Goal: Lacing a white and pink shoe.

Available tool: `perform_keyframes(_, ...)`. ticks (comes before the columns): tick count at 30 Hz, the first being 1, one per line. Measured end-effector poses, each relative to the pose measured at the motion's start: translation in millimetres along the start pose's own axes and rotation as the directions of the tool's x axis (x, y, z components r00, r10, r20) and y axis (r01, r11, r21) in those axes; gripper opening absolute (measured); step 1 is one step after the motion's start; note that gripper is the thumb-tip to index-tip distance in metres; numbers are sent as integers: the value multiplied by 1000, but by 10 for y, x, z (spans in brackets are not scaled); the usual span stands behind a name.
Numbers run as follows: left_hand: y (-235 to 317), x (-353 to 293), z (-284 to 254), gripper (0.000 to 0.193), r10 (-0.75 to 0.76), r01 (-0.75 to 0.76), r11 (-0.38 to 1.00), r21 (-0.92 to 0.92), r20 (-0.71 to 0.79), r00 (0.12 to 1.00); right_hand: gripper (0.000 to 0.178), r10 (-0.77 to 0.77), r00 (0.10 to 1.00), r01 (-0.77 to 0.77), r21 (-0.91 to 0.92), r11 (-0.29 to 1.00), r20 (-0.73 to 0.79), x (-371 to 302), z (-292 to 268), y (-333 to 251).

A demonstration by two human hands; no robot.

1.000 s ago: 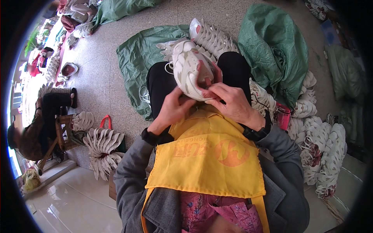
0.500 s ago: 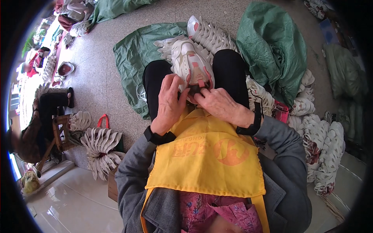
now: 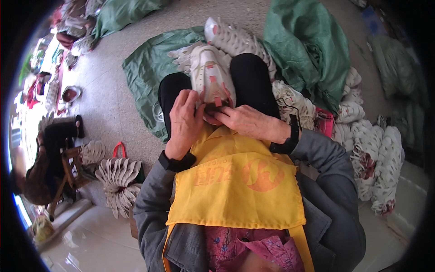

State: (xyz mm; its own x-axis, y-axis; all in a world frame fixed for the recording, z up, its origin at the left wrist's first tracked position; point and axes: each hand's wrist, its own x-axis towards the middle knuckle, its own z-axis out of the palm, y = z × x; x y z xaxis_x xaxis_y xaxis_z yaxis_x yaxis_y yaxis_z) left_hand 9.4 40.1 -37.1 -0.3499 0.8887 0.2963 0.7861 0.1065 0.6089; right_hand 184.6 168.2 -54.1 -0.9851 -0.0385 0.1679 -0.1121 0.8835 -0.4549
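Observation:
A white shoe upper with pink and tan trim lies between my knees, its toe pointing away from me. My left hand is closed on the left edge of its near end, thumb and fingers pinching the rim. From the right, my right hand reaches to the same dark collar opening, fingertips pressed together on the edge. Both hands work close together, just above my yellow apron. What lies under the fingertips is partly hidden.
Nested white uppers lie beyond my knees on a green sheet. A green sack stands right of them. More stacks of uppers lie right; a fanned bundle sits left. Another person's leg shows far left.
The whole view has shifted a little, so most things sit slightly further left. Both hands stay at the upper's collar, with the right fingers slightly straighter.

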Motion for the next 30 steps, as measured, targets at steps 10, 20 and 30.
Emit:
perform_keyframes(10,34,-2,36,24,-16,16,1000,1,-20,1000,24,366,898,-227,457,860,-243,-587,-325,0)
perform_keyframes(20,80,2,36,25,-34,33,994,101,13,999,17,910,356,-785,460,415,-213,-2354,175,772)
perform_keyframes(30,65,-1,67,19,3,-5,990,140,16,1000,30,964,256,-766,623,160,67,-2288,1671,1734)
